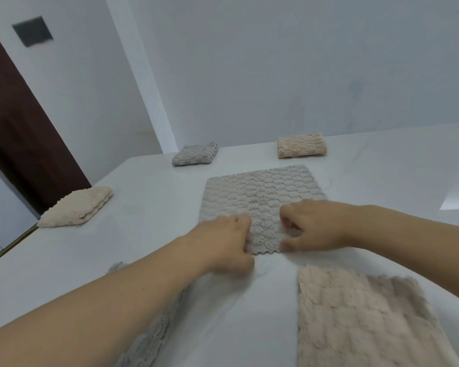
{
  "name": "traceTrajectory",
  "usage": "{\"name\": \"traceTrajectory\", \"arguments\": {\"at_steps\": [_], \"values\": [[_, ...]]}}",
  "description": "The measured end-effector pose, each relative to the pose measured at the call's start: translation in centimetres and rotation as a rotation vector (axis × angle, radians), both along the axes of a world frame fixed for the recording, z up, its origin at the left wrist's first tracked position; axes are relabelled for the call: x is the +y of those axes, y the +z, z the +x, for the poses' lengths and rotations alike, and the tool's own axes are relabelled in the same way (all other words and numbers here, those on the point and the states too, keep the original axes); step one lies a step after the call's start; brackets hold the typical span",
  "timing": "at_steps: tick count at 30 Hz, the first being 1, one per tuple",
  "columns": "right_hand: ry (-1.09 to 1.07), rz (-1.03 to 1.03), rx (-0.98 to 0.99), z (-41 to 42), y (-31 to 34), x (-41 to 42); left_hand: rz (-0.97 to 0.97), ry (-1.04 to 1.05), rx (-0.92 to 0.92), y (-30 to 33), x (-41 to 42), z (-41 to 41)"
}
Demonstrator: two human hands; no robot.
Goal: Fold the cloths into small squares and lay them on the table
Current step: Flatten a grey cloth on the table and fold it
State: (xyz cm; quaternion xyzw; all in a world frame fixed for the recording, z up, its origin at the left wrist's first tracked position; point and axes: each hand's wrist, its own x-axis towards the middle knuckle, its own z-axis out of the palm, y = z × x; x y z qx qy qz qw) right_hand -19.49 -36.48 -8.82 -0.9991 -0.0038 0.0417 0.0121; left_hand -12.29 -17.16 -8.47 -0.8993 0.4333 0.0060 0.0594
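Surface: white table (149, 207), smooth, with faint grey veining; its far edge meets a pale wall (276, 62).

Room: dark brown door (19, 133) at left; a dark square wall plate (32, 31) above it, blurred.

Item 1: grey cloth (260, 197), textured in a raised scale pattern, lying flat and unfolded at the table's centre. Its near edge lies between the two hands.

Item 2: left hand (223, 247), at the near left corner of the grey cloth. Fingers curled, gripping the cloth's edge; the fingertips are hidden under the hand.

Item 3: right hand (313, 226), at the near right part of the same cloth. Fingers curled down onto the fabric with the thumb against the near edge, pinching it.

Item 4: folded grey cloth (195, 154), a small square, at the far left of the table, apart from the flat one.

Item 5: folded beige cloth (301, 145), a small square, at the far edge, right of item 4.

Item 6: folded cream cloth (77, 206), near the table's left edge.

Item 7: beige-brown cloth (355, 319), unfolded, at near right, blurred.

Item 8: grey-blue cloth (149, 335), partly hidden under the left forearm, at the near edge.
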Motion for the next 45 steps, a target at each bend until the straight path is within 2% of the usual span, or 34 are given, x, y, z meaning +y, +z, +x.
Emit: {"name": "traceTrajectory", "arguments": {"at_steps": [2, 6, 11, 14, 16, 20, 24, 28, 34, 39, 43, 45], "values": [[0.028, -0.049, 0.125, -0.2, 0.1, 0.4, 0.08, -0.032, -0.012, -0.5, 0.2, -0.6], [0.029, -0.032, 0.137, -0.4, 0.1, 0.1, 0.092, -0.032, -0.09, -0.7, -0.2, -0.5], [-0.036, 0.043, 0.198, 0.5, 0.4, -0.1, 0.167, 0.038, 0.014, 0.6, -1.1, -0.7], [-0.074, 0.163, 0.128, 1.8, 1.2, -0.5, 0.053, 0.142, 0.171, 1.9, -1.5, 1.1], [-0.098, 0.224, 0.028, 3.0, 1.8, -0.9, -0.08, 0.134, 0.134, 2.2, -1.6, 2.7], [-0.164, 0.218, -0.091, 6.7, 1.6, -2.4, -0.301, 0.104, 0.035, 1.7, -2.8, 6.8], [-0.234, 0.16, -0.13, 10.3, 0.3, -3.6, -0.376, 0.099, 0.031, 0.6, -5.0, 10.3], [-0.199, 0.179, -0.169, 13.5, -1.3, -4.2, -0.425, 0.117, 0.05, -1.3, -8.3, 13.5], [-0.172, 0.086, -0.047, 14.9, -5.0, -5.6, -0.29, 0.165, 0.112, -5.8, -10.7, 15.9], [-0.198, 0.041, -0.026, 14.0, -4.8, -7.2, -0.275, 0.162, 0.155, -6.0, -8.4, 17.2], [-0.26, 0.011, 0.012, 12.2, -4.5, -8.9, -0.276, 0.263, 0.158, -6.1, -5.1, 18.1], [-0.334, -0.073, 0.031, 11.8, -4.1, -9.6, -0.216, 0.334, 0.145, -5.5, -4.3, 18.1]]}}
